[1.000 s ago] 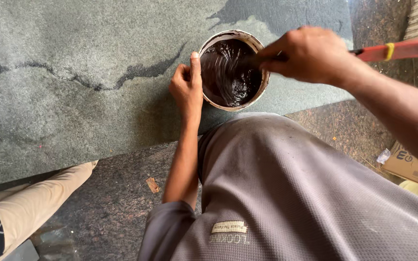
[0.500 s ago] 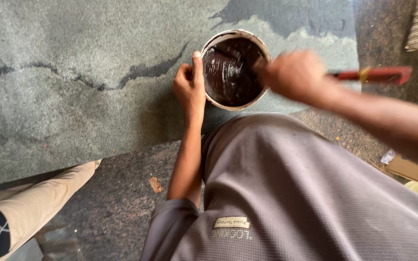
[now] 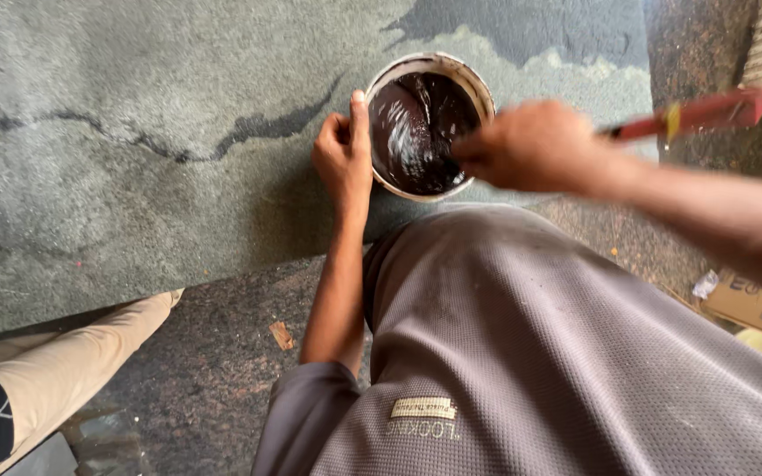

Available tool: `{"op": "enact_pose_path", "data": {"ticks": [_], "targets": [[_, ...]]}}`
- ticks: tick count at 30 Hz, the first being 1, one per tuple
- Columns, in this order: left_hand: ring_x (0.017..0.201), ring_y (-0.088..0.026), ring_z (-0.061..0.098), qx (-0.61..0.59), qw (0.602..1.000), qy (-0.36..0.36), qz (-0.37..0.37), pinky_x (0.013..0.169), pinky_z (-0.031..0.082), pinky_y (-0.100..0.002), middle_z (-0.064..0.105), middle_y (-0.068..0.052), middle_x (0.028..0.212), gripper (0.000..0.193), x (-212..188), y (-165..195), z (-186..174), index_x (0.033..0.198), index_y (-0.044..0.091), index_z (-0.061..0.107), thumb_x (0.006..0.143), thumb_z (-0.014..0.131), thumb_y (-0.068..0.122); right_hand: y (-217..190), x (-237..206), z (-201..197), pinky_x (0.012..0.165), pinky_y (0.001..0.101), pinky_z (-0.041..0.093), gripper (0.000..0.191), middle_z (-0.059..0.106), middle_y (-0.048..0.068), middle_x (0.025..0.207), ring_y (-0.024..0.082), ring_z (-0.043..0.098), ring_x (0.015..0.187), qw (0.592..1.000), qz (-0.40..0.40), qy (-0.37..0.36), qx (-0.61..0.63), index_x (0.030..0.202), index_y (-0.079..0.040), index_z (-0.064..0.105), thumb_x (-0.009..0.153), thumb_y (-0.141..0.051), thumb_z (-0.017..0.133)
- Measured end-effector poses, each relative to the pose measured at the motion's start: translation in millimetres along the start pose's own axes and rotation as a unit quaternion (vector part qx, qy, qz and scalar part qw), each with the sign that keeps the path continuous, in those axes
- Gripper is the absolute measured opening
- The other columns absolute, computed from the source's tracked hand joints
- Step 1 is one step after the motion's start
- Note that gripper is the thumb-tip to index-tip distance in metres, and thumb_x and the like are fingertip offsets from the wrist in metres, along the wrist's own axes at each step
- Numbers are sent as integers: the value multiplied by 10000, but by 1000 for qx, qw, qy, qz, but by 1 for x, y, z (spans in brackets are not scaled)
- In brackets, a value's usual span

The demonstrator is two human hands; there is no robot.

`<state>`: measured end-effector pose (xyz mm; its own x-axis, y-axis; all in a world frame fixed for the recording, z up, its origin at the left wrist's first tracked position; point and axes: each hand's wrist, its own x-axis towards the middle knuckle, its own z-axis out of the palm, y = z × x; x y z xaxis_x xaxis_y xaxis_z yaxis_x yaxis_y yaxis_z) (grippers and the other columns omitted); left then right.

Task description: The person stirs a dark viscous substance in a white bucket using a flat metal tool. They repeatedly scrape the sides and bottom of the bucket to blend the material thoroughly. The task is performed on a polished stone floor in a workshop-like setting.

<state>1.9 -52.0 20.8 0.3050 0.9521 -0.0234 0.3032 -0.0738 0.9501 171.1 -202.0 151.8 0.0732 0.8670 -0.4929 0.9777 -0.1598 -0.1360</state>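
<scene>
Hands point(image 3: 344, 157), two; one paint can point(image 3: 478, 84).

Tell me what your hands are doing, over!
Left hand steadying paint can. Right hand gripping red-handled tool, tip in dark paint. Nothing blocking.

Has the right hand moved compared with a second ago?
Yes. The right hand has swung lower and rightward across the paint can, off its upper right rim.

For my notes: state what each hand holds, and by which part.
Left hand steadies the paint can by its side. Right hand holds the red-handled tool by its handle.
</scene>
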Motion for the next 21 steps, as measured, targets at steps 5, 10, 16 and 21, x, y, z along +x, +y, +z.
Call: {"op": "enact_pose_path", "data": {"ticks": [5, 10, 16, 21], "targets": [[544, -110, 442, -17, 1000, 1, 2, 512, 368, -346, 479, -2, 559, 586, -3, 0, 1, 630, 32, 507, 965, 668, 484, 21, -2, -13, 359, 350, 427, 383, 594, 27, 648, 147, 459, 401, 988, 98, 122, 14, 1256, -318, 720, 994, -529, 537], [547, -104, 458, -12, 1000, 1, 16, 515, 375, -336, 493, 4, 555, 589, -1, 3, 2, 625, 39, 521, 962, 667, 498, 3, -2, 9, 401, 309, 522, 348, 745, 54, 661, 130, 592, 430, 989, 111, -80, -58, 1339, -302, 659, 1075, -429, 471], [524, -94, 485, -28, 1000, -8, -4, 496, 392, -317, 543, 19, 559, 577, -4, -3, 3, 632, 75, 559, 957, 638, 547, 39, -15, 24, 377, 296, 437, 366, 723, 84, 643, 115, 539, 420, 952, 78, -16, 294, 1241, -236, 745, 923, -400, 668], [479, -85, 472, 4, 1000, -15, 8, 476, 371, -283, 511, 26, 531, 588, -1, -14, 8, 602, 131, 515, 960, 614, 586, 46, -38, 22, 401, 308, 411, 351, 739, 91, 713, 138, 556, 482, 936, 106, 74, 328, 1261, -158, 753, 942, -302, 727]]}}
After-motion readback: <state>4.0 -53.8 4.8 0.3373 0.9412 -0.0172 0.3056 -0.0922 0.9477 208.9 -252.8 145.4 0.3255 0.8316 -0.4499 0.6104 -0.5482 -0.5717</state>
